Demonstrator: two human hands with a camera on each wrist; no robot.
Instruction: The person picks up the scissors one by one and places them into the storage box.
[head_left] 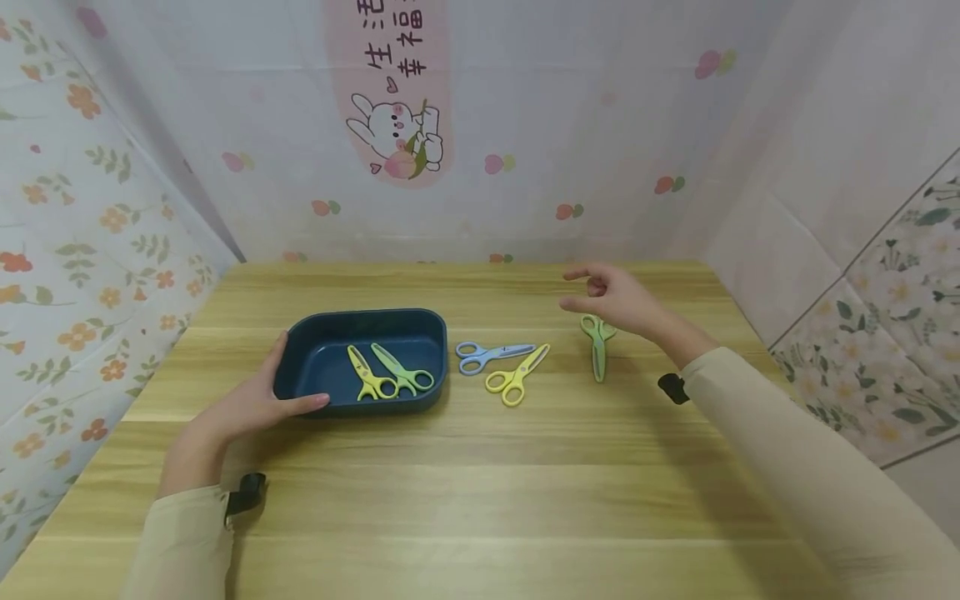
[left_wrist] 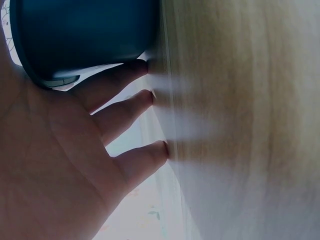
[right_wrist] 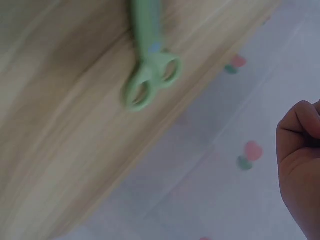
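Note:
A dark blue box (head_left: 360, 315) stands on the table with yellow scissors (head_left: 367, 375) and green scissors (head_left: 401, 371) lying inside. My left hand (head_left: 251, 404) rests against its left near corner, thumb along the near rim. In the left wrist view, three fairly straight fingers (left_wrist: 132, 107) reach down to the tabletop beside the box (left_wrist: 90, 35). Over the far right of the table, my right hand (head_left: 611, 296) holds nothing, thumb and index finger apart. Just below it in the head view lie other green scissors (head_left: 598, 354), with handles toward the back.
Right of the box, blue scissors (head_left: 491, 356) lie beside another pair of yellow scissors (head_left: 517, 377). The wooden table (head_left: 480, 500) meets a printed curtain (head_left: 525, 208) at the back. Patterned cloth hangs on both sides.

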